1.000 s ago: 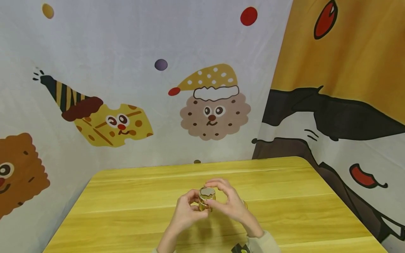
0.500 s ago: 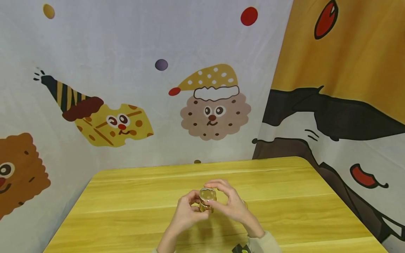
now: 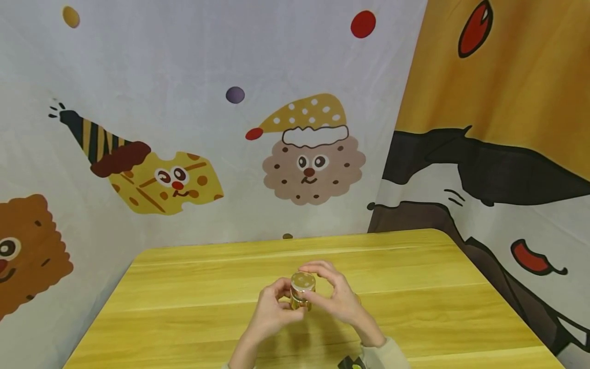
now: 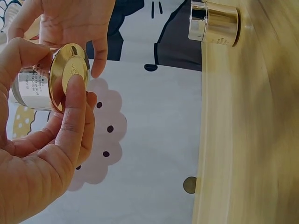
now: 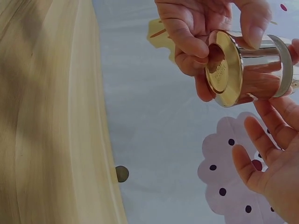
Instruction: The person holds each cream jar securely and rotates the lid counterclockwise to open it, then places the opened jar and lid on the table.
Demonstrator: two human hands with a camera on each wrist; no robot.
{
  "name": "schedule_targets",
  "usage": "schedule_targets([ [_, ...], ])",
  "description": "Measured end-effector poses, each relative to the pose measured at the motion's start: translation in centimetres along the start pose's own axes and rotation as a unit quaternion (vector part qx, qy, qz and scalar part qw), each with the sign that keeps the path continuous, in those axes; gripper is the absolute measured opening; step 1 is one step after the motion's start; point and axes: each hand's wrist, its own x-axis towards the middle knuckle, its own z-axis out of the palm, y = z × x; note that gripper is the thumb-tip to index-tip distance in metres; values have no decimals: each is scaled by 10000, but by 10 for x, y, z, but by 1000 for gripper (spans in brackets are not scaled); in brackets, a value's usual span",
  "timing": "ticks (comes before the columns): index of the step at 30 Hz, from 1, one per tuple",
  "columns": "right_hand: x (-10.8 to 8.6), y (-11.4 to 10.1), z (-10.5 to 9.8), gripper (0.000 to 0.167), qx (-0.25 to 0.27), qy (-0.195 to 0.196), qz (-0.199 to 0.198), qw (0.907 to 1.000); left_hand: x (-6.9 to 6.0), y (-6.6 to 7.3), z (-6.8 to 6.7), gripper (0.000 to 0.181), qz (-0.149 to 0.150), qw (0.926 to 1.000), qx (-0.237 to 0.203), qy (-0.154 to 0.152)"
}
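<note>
A small shiny gold cosmetic jar is held upright above the table, between both hands. My left hand grips its lower part. In the left wrist view, a fingertip lies across the embossed gold base, and small print shows on the glossy side. My right hand pinches the upper end, thumb at the near side and index finger at the far side; its other fingers are spread in the right wrist view. A second gold jar stands on the table, mostly hidden behind my right hand in the head view.
The wood-grain table extends around both hands. Behind it hangs a pale cloth printed with cartoon food, and an orange cartoon cloth hangs at the right. A dark device sits by the right sleeve.
The top of the jar has gone from grey-looking to gold with pale spots as its tilt or reflections shift slightly. Both hands keep nearly the same place and hold.
</note>
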Motion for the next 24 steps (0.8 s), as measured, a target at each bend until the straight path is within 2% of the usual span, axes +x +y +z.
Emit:
schedule_targets([
  [2,-1,1,-1,38,25,25,71,10000,0,-1,0,39,-6,10000,31,28],
  [9,-3,1,-4,41,-156,185,-145,9996,-4,-4,-4,41,-98,9995,191,212],
  [17,-5,0,-9,43,-334,329,-173,9988,-8,-4,-13,43,-229,9981,120,559],
  [24,-10,4,-17,43,-178,504,-366,9979,-11,-6,-22,43,-380,9961,235,763],
])
